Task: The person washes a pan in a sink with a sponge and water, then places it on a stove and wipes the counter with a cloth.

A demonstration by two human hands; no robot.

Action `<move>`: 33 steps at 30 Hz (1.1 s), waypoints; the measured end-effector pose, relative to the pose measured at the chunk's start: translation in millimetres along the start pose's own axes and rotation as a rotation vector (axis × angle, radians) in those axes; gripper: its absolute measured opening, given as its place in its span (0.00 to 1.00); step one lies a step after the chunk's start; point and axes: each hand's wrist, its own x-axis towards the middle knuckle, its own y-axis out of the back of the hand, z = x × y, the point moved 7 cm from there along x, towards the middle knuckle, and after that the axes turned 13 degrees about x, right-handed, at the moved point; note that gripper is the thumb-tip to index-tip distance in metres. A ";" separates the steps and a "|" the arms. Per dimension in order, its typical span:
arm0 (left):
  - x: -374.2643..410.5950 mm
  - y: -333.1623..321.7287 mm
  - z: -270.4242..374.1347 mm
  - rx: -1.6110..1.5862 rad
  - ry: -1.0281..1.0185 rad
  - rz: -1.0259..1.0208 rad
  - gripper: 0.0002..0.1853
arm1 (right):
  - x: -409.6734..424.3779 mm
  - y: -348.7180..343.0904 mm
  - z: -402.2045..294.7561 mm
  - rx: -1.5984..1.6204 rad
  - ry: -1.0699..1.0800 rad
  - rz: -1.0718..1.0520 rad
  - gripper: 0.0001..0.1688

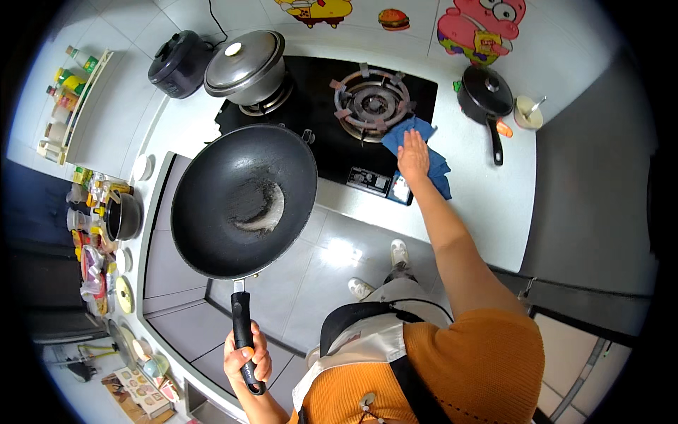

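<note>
My left hand (pixel 248 356) grips the black handle of a large dark wok (pixel 212 212). The wok hangs over the floor and the counter edge, its bowl facing up. A pale, whitish crescent (pixel 269 212) shows at its bottom, too unclear to tell whether residue or liquid. Flat on a crumpled blue cloth (pixel 438 165) lies my right hand (pixel 413 157), fingers extended. The cloth spans the right edge of the black glass gas hob (pixel 318 100) and the white counter (pixel 482 201). Just behind that hand is the bare right burner (pixel 374 102) with its metal pan support.
A lidded metal pot (pixel 246 69) stands on the left burner, beside a dark electric cooker (pixel 179 66). At right sit a lidded black saucepan (pixel 484 95), its handle towards me, and a bowl with a spoon (pixel 528 112). Another pot (pixel 124 216) and packets crowd the left counter.
</note>
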 end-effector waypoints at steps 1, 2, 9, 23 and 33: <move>-1.1 2.6 0.8 -0.004 0.009 -0.009 0.20 | -9.6 -5.9 -12.8 -0.020 0.013 0.004 0.29; -2.0 3.7 4.1 0.023 0.005 -0.022 0.20 | -27.1 -13.8 -30.0 -0.029 0.065 -0.024 0.29; 7.4 7.0 3.7 0.092 0.078 -0.084 0.20 | -126.8 -2.2 -110.4 0.207 0.360 -0.106 0.30; 122.6 -45.5 -8.5 0.208 0.124 -0.238 0.19 | -127.3 107.6 110.9 -0.054 -0.245 0.098 0.32; 231.4 -119.6 -67.9 0.179 0.152 -0.397 0.13 | -118.8 116.8 90.6 0.079 -0.280 -0.017 0.33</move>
